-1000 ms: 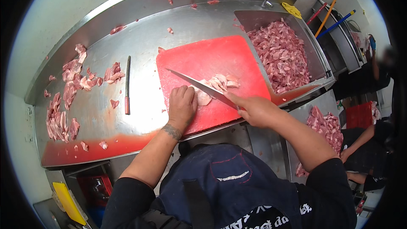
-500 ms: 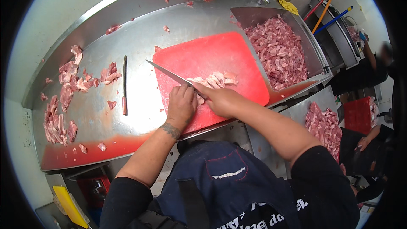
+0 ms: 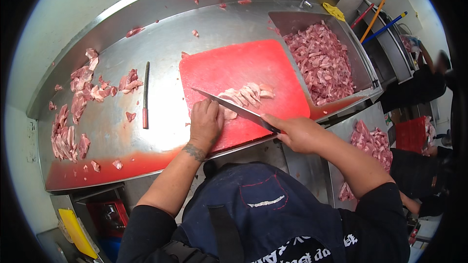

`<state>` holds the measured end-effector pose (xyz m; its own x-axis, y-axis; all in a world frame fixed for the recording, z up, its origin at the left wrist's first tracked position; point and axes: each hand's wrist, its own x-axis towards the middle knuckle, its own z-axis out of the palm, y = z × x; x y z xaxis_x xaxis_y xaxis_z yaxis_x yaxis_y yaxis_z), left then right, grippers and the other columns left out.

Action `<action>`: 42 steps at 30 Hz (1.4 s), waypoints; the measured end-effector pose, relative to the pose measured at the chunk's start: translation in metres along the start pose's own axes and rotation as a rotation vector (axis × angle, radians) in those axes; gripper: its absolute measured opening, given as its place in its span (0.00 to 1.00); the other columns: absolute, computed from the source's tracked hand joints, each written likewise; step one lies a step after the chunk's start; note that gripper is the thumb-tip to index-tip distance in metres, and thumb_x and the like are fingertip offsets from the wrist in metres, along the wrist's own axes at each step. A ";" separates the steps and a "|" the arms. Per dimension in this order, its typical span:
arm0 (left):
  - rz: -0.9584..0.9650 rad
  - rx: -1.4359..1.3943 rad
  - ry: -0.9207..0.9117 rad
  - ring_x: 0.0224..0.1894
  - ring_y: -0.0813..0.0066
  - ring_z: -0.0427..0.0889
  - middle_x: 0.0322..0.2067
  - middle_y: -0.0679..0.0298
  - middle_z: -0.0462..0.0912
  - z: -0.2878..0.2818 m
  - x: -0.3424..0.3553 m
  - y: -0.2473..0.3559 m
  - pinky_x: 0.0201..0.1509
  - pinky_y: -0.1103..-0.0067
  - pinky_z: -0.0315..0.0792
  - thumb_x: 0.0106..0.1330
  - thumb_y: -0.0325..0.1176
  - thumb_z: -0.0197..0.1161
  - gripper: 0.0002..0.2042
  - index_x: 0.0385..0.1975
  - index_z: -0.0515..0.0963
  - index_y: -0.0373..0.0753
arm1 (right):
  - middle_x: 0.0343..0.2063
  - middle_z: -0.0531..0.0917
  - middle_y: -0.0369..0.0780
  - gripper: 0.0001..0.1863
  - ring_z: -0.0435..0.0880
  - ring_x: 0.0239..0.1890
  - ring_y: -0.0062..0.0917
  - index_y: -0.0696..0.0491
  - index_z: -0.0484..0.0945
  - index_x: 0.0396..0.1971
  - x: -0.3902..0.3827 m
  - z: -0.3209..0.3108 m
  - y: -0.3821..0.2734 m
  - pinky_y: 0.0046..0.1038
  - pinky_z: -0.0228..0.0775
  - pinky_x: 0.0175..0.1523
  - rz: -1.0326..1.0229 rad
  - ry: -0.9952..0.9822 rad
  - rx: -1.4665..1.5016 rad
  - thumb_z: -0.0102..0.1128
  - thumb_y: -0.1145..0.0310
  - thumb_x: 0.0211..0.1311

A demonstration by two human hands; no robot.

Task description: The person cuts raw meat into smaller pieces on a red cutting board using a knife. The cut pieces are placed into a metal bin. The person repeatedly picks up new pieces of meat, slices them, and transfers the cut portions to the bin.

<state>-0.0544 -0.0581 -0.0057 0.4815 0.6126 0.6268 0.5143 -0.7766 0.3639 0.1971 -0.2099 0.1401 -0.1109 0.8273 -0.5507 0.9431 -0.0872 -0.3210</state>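
My right hand (image 3: 301,134) grips the handle of a long knife (image 3: 237,109) near the front edge of a red cutting board (image 3: 229,61). The blade slants up and left, passing just beyond the fingers of my left hand (image 3: 205,122). Those fingers are curled down on a piece of pale pink meat (image 3: 229,114), mostly covered by the hand and blade. Beyond the blade, a row of cut meat strips (image 3: 249,93) lies on the board. A sharpening steel (image 3: 146,95) with a reddish handle rests on the steel counter (image 3: 168,34), left of the board.
Raw meat pieces (image 3: 80,98) are scattered at the counter's left. A sink basin (image 3: 360,63) right of the board holds a heap of meat strips (image 3: 321,63), with a faucet (image 3: 306,1) and yellow cloth (image 3: 333,10) behind. More meat (image 3: 370,146) and co-workers are farther right.
My right hand has drawn the knife back toward me and to the right, so more blade shows. My left hand stays on the meat.
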 end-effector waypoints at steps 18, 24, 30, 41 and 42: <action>-0.009 -0.061 -0.081 0.49 0.46 0.79 0.46 0.50 0.82 -0.013 -0.008 -0.002 0.56 0.59 0.75 0.62 0.27 0.73 0.16 0.48 0.80 0.33 | 0.54 0.87 0.55 0.40 0.87 0.54 0.53 0.36 0.52 0.85 0.105 0.014 -0.040 0.49 0.78 0.59 -0.138 0.167 0.095 0.55 0.63 0.77; -0.054 -0.080 -0.035 0.49 0.46 0.79 0.45 0.50 0.82 -0.019 -0.015 -0.006 0.55 0.58 0.76 0.61 0.27 0.73 0.13 0.44 0.80 0.35 | 0.50 0.87 0.54 0.41 0.87 0.50 0.53 0.35 0.53 0.85 0.032 0.003 -0.024 0.49 0.78 0.55 -0.028 0.081 0.119 0.59 0.65 0.76; -0.020 -0.069 -0.051 0.46 0.48 0.80 0.42 0.51 0.83 -0.016 -0.013 -0.007 0.53 0.60 0.76 0.61 0.23 0.70 0.10 0.42 0.80 0.34 | 0.50 0.87 0.54 0.41 0.87 0.50 0.52 0.37 0.55 0.84 -0.007 0.010 -0.010 0.48 0.79 0.55 -0.072 0.048 0.030 0.59 0.68 0.75; 0.002 -0.083 -0.078 0.46 0.49 0.82 0.44 0.51 0.85 -0.012 -0.017 -0.011 0.53 0.60 0.78 0.63 0.23 0.71 0.11 0.43 0.81 0.35 | 0.54 0.86 0.54 0.39 0.87 0.51 0.51 0.35 0.52 0.85 0.127 0.012 -0.076 0.49 0.78 0.57 -0.139 0.147 0.125 0.53 0.63 0.78; 0.005 -0.086 -0.073 0.46 0.49 0.83 0.44 0.51 0.85 -0.012 -0.018 -0.011 0.53 0.60 0.78 0.63 0.24 0.71 0.11 0.44 0.82 0.35 | 0.54 0.86 0.55 0.39 0.87 0.52 0.52 0.35 0.52 0.85 0.133 0.012 -0.077 0.49 0.78 0.58 -0.137 0.131 0.131 0.54 0.63 0.77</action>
<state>-0.0773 -0.0621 -0.0122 0.5359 0.6150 0.5784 0.4505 -0.7877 0.4202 0.1062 -0.0998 0.0825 -0.1857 0.9007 -0.3928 0.8723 -0.0329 -0.4879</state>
